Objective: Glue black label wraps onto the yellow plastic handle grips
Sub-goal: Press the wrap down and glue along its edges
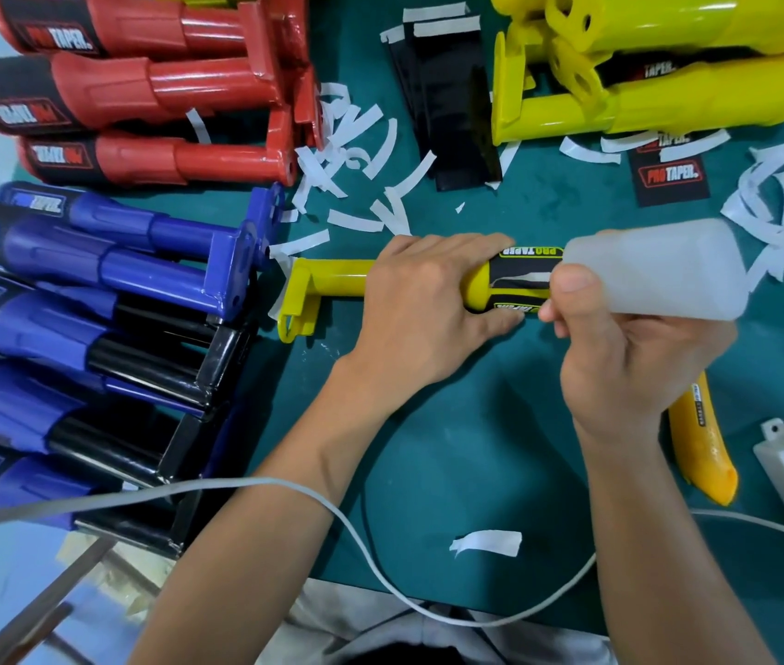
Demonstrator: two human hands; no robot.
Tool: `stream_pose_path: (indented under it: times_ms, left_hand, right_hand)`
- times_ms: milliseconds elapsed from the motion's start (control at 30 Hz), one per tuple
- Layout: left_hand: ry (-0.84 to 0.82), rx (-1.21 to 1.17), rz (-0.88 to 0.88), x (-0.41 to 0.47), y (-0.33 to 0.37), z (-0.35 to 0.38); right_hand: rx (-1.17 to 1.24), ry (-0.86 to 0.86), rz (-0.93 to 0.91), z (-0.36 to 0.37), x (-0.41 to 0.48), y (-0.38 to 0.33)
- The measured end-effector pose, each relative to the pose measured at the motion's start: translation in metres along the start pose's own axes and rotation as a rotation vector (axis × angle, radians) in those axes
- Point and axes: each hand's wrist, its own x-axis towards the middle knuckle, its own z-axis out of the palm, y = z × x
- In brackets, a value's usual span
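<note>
Bare mat (467, 424) beside stacked blue grips (92, 304)

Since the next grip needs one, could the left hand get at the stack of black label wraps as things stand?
Probably yes, once freed: the left hand grips the yellow grip, but the black label wraps lie uncovered beyond it, only paper strips between.
</note>
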Motion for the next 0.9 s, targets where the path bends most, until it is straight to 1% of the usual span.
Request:
stream_pose_path:
  times_ms: [167, 300, 433, 500, 567, 633, 733, 833, 900]
  left_hand:
    - [0.008, -0.007, 0.008, 0.000, 0.000, 0.000]
    - [0.008, -0.012, 0.008, -0.001, -0.001, 0.001]
    - [0.001, -0.013, 0.005, 0.000, -0.001, 0.000]
    - [-0.002, -0.017, 0.005, 0.000, -0.001, 0.000]
    - [-0.001, -0.024, 0.012, -0.001, -0.001, 0.000]
    - [-0.001, -0.030, 0.016, -0.001, -0.002, 0.000]
    - [-0.013, -0.038, 0.016, -0.001, -0.002, -0.001]
    - [-0.015, -0.027, 0.022, -0.001, -0.002, -0.001]
    - [-0.014, -0.034, 0.025, -0.001, -0.002, -0.001]
  right_hand:
    - [0.040, 0.002, 0.023, -0.002, -0.001, 0.001]
    - [0.026, -0.008, 0.043, 0.000, -0.003, 0.001]
    - [0.052, 0.006, 0.015, -0.003, -0.001, -0.003]
    - [0.108, 0.027, 0.106, -0.003, 0.001, -0.005]
    - [0.212, 0.053, 0.247, -0.003, 0.006, -0.008]
    - [0.376, 0.027, 0.365, -0.008, 0.011, -0.009]
    - [0.622, -0.058, 0.515, -0.015, 0.018, -0.009]
    - [0.780, -0.122, 0.594, -0.017, 0.017, -0.007]
    - [0.806, -0.092, 0.631, -0.017, 0.018, -0.011]
